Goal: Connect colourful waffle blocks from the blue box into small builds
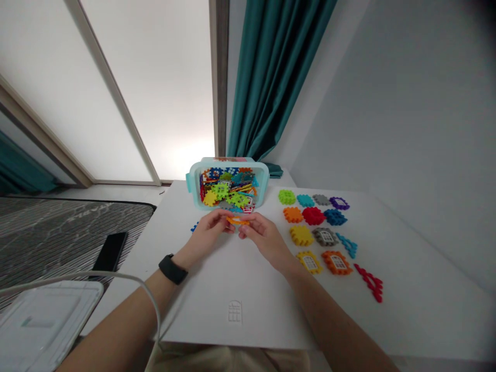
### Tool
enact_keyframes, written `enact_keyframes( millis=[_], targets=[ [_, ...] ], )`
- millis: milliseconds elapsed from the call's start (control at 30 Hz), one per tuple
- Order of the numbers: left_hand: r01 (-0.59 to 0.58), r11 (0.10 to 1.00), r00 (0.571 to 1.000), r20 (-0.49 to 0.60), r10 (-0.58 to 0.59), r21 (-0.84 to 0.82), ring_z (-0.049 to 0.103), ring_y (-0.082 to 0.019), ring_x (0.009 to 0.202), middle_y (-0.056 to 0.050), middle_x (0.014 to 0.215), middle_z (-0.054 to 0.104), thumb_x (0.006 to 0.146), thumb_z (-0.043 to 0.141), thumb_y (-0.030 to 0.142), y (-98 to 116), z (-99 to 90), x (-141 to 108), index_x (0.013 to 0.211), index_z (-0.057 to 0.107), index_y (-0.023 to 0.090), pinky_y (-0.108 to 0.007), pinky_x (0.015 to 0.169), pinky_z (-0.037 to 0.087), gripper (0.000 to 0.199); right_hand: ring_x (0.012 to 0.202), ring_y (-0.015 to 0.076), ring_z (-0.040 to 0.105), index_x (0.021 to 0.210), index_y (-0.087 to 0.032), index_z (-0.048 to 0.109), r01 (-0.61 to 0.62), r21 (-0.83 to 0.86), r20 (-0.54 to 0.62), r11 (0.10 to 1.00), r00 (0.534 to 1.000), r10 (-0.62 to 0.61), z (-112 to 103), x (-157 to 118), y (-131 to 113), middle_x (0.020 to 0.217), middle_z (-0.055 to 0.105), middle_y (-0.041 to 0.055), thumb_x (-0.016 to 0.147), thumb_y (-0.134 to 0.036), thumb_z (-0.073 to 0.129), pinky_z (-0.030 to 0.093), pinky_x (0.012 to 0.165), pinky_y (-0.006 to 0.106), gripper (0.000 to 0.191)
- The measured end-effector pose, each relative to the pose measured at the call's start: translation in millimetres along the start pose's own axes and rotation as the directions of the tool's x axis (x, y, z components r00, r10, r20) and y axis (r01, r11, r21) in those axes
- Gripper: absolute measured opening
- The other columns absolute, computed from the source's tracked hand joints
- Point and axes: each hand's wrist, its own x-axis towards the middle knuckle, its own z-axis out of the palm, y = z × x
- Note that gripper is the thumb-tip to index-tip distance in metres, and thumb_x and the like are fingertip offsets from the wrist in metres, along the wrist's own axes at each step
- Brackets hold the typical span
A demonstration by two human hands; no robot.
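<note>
We hold an orange piece (237, 220) above the tabletop (267, 310), in front of the bin and toward the far edge. Our left hand (214, 227) pinches the piece at its left end; our right hand (264, 236) pinches it at its right end. In each grip, thumb and fingers close on the plastic. The fingers cover part of the piece, so we cannot tell its full outline.

The pale aqua bin (263, 181) stands at the far edge, near the far left corner, filled with mixed toothed pieces. A blue piece (194, 226) lies just beyond the left hand, which partly hides it.

Toward the right edge, we find loose pieces laid out in rough rows:
- Row farthest from us: green piece (287, 197), turquoise piece (306, 201), grey piece (321, 200), purple window piece (339, 203).
- Second row: plain orange tile (292, 215), red tile (313, 216), dark blue tile (335, 217).
- Third row: yellow tile (301, 235), grey window piece (321, 236), narrow light blue piece (347, 245).
- Row nearest us: yellow window piece (303, 261), orange window piece (329, 262), narrow red piece (372, 283).

A black wristband (173, 269) encircles our left wrist. Beyond the left edge of the tabletop lies a white lid (62, 315).
</note>
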Motion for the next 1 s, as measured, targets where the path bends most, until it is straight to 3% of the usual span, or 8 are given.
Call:
enact_keyframes(
  millis=[100, 167, 267, 400, 533, 800, 1000],
  targets=[
    [0.044, 0.983, 0.997, -0.050, -0.054, -0.176, 0.065, -0.018, 0.088, -0.006, 0.100, 0.069, 0.084, 0.066, 0.030, 3, -0.5, 0, 0.099, 0.067, 0.017, -0.033, 0.079, 0.056, 0.020, 0.088, 0.0179, 0.068, 0.107, -0.022, 0.060, 0.092, -0.195, -0.013, 0.977, 0.995, -0.096, 1, -2, 3, 0.103, 0.072, 0.0053, 0.086, -0.030, 0.062, 0.055, 0.080, 0.034, 0.022],
    [0.054, 0.980, 0.995, -0.070, -0.068, -0.191, 0.065, -0.016, 0.087, -0.004, 0.098, 0.069, 0.082, 0.070, 0.029, 3, -0.7, 1, 0.101, 0.066, 0.018, -0.030, 0.078, 0.054, 0.023, 0.090, 0.0178, 0.067, 0.111, -0.023, 0.060, 0.161, -0.326, 0.020, 0.931, 0.986, -0.164, 2, -4, 4, 0.110, 0.071, 0.0061, 0.088, -0.025, 0.059, 0.055, 0.082, 0.034, 0.023],
    [0.024, 0.991, 0.995, -0.097, -0.037, -0.128, 0.063, -0.013, 0.077, -0.002, 0.089, 0.069, 0.080, 0.072, 0.026, -1, -1.8, 2, 0.103, 0.064, 0.018, -0.025, 0.073, 0.051, 0.025, 0.093, 0.0172, 0.066, 0.121, -0.024, 0.056, 0.238, -0.389, 0.097, 0.890, 0.971, -0.218, 3, -6, 7, 0.118, 0.068, 0.0071, 0.089, -0.020, 0.056, 0.056, 0.083, 0.033, 0.033],
    [-0.017, 1.000, 0.995, -0.094, 0.018, 0.012, 0.062, -0.012, 0.070, 0.000, 0.078, 0.068, 0.080, 0.072, 0.025, -3, -3.6, 2, 0.101, 0.064, 0.017, -0.025, 0.067, 0.049, 0.024, 0.100, 0.0199, 0.066, 0.142, -0.025, 0.039, 0.232, -0.472, 0.100, 0.851, 0.973, -0.210, -1, -7, 12, 0.128, 0.063, 0.0108, 0.089, -0.022, 0.060, 0.056, 0.087, 0.037, 0.057],
    [-0.010, 0.999, 0.999, -0.048, 0.012, 0.039, 0.064, -0.014, 0.073, -0.003, 0.082, 0.070, 0.080, 0.072, 0.027, -3, -3.7, 1, 0.098, 0.065, 0.015, -0.026, 0.068, 0.050, 0.022, 0.118, 0.0237, 0.062, 0.141, -0.029, 0.044, 0.305, -0.590, 0.175, 0.747, 0.952, -0.250, -8, -6, 12, 0.137, 0.059, 0.0094, 0.091, -0.026, 0.060, 0.051, 0.100, 0.043, 0.053],
    [0.021, 1.000, 0.996, -0.087, -0.020, 0.013, 0.061, -0.012, 0.065, 0.000, 0.075, 0.067, 0.080, 0.073, 0.032, -2, -1.2, 1, 0.094, 0.067, 0.015, -0.024, 0.061, 0.048, 0.023, 0.117, 0.0254, 0.062, 0.136, -0.028, 0.051, 0.317, -0.674, 0.166, 0.667, 0.945, -0.282, -14, -4, 8, 0.128, 0.065, 0.0088, 0.088, -0.016, 0.061, 0.049, 0.104, 0.048, 0.050],
    [-0.002, 1.000, 0.988, -0.153, 0.002, 0.000, 0.061, -0.012, 0.066, 0.001, 0.075, 0.066, 0.077, 0.073, 0.033, -7, -0.4, 2, 0.090, 0.063, 0.017, -0.025, 0.063, 0.050, 0.023, 0.132, 0.0281, 0.049, 0.148, -0.031, 0.037, 0.421, -0.649, 0.235, 0.634, 0.903, -0.360, -9, -5, 9, 0.139, 0.053, 0.0109, 0.087, -0.024, 0.067, 0.043, 0.112, 0.051, 0.068]
  ],
)
